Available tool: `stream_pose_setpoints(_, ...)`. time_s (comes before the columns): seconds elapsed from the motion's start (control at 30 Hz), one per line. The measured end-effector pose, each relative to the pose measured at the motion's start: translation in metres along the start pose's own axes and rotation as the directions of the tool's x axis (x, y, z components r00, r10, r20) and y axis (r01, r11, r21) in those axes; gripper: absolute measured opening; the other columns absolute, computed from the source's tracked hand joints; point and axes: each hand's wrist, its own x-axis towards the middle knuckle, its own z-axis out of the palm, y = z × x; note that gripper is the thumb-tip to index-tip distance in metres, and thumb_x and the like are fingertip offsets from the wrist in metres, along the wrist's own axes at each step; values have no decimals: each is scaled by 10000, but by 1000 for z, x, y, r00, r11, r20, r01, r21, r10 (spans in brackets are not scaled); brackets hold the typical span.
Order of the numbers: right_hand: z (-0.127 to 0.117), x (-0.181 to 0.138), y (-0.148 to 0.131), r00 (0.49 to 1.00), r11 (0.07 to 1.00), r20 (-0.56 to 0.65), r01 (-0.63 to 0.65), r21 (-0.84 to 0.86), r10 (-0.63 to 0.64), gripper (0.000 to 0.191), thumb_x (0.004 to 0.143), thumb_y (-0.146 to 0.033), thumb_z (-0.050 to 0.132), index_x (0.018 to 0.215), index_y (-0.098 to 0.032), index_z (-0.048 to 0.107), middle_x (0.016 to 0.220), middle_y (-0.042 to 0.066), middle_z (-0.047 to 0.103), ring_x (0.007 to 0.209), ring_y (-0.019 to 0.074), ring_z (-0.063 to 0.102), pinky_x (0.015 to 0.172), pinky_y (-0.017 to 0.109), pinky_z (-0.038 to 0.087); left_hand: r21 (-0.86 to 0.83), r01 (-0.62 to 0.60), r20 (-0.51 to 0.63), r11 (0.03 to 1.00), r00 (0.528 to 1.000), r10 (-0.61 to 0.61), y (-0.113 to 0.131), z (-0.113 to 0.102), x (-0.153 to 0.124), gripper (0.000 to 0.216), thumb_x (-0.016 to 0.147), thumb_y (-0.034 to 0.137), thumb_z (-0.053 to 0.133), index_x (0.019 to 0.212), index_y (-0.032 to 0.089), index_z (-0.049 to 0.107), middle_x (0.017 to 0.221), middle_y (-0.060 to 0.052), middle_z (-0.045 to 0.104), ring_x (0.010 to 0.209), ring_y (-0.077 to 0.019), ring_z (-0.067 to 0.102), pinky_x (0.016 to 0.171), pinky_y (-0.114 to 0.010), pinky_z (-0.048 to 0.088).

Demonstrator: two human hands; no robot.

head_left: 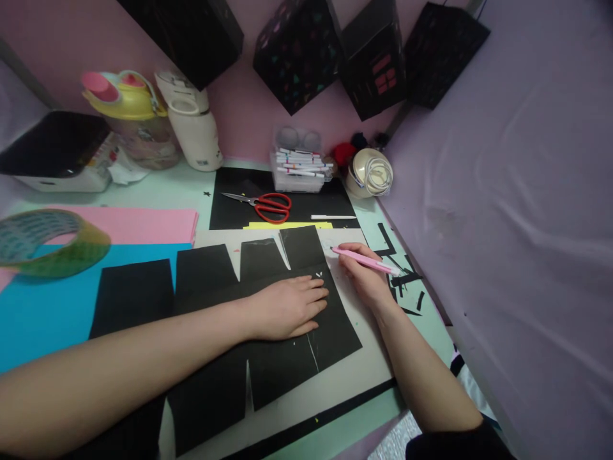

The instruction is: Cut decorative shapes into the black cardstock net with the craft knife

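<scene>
My left hand [290, 308] lies flat on a large sheet of black paper [211, 265], fingers pointing right. Wedge-shaped slits divide the sheet's far and near edges into flaps. Small white cut-outs [319, 274] show just beyond my fingertips. In my right hand [366, 275] is a slim pink craft knife [366, 259], its dark tip pointing left, held above the pale board [347, 281] to the right of the black sheet. The board lies under the black paper, and the knife tip is apart from the paper.
Red-handled scissors [272, 207] and a white pen [332, 217] lie beyond the sheet, near a box of markers [299, 169]. Black paper scraps [402, 278] are scattered at right. A tape roll [52, 243] stands at left on coloured paper. Black paper boxes [297, 54] hang overhead.
</scene>
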Motion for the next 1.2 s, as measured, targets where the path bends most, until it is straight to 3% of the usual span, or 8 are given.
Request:
stream_pose_setpoints(0.37,-1,1,-14,996,995,-8,-89,37,90,212,806,-421,651,859,-216,674,653,-4,622,611,165,565,559,280,431,143,29,139,989,989,-49,8,3,0,427,973,352,492,1299,90,578,1400,-152,524,1333,-298,455,1124,-445,335)
stream_pose_setpoints(0.57,-4,1,-15,995,994,-21,-101,48,102,231,784,-409,672,898,-209,694,744,22,676,673,181,604,610,293,465,356,250,121,900,943,-310,30,14,13,476,985,350,464,1338,40,540,1434,-204,465,1321,-369,448,1051,-503,399)
stream_pose_setpoints(0.7,-3,2,-8,997,997,-67,-39,70,44,237,784,-393,666,929,-208,696,927,46,716,761,181,641,720,310,504,414,311,93,855,920,-380,32,21,26,472,992,348,451,1338,39,541,1432,-214,464,1315,-373,451,1045,-513,405)
stream_pose_setpoints(0.83,-1,3,1,993,997,-93,75,8,-74,297,863,-405,572,1066,-200,642,928,54,694,785,186,642,738,321,509,375,342,132,862,900,-415,21,18,44,485,998,337,442,1357,19,507,1444,-224,445,1335,-370,426,1066,-508,380)
stream_pose_setpoints(1.0,7,1,6,976,967,-53,201,-158,-212,318,920,-404,487,1131,-191,593,986,78,671,847,211,632,793,347,490,317,313,146,895,917,-372,-1,-21,50,469,935,406,561,1320,140,540,1417,-139,493,1284,-288,488,1061,-397,396)
stream_pose_setpoints(1.03,8,1,7,977,962,-37,201,-183,-211,310,922,-404,481,1119,-192,594,977,78,671,846,216,629,785,346,487,315,383,90,868,899,-429,-6,-33,45,478,921,370,584,1338,147,517,1419,-135,484,1284,-282,483,1054,-381,399)
stream_pose_setpoints(1.1,10,0,7,980,959,-26,186,-216,-196,297,923,-405,475,1101,-198,593,937,69,670,823,220,625,760,342,479,318,564,-18,762,807,-590,-16,-58,27,525,905,319,598,1381,146,461,1392,-141,490,1234,-267,521,1017,-347,420)
stream_pose_setpoints(1.2,10,0,7,985,958,-31,160,-237,-172,282,922,-405,470,1082,-207,591,901,58,670,796,223,621,744,339,467,391,761,-53,517,580,-813,-32,-91,-13,657,885,410,599,1430,111,387,1323,-194,517,1180,-325,545,958,-385,439)
